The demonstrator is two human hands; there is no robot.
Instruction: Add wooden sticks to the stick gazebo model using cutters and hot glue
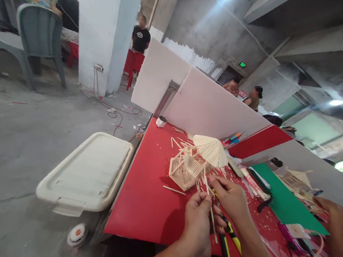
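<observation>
**Concrete hall (53, 119), red table (135, 191), close finger work**

Behind the table rises a pale column (100, 34), and a white partition (211, 97) closes off its far side. A cream plastic lid (88, 171) lies just beside the table's left edge. On the red top, a green sheet (285, 190) spreads at the right, with another person's hand (337, 218) near it.

In the middle, well in from the left edge, sits a many-sided stick frame (175, 176), a ribbed panel (211, 149) right behind it. The person's two hands meet in front. The left hand (197, 218) pinches a thin stick (213, 221) between thumb and forefinger, the upper end by the frame's near side. The right hand (231, 195) has thumb and forefinger drawn narrow beside that end; from where I stand, I can't tell whether they grip it. Under the hands lie yellow-and-black handles (233, 237), and a loose stick (174, 190) rests near the frame.

I'd say wood this slim wants a light pinch, close to the end being worked, with the left hand as the steady one. Small finger movements should serve best, keeping knuckles off the frame, since a bump could crack a joint.
</observation>
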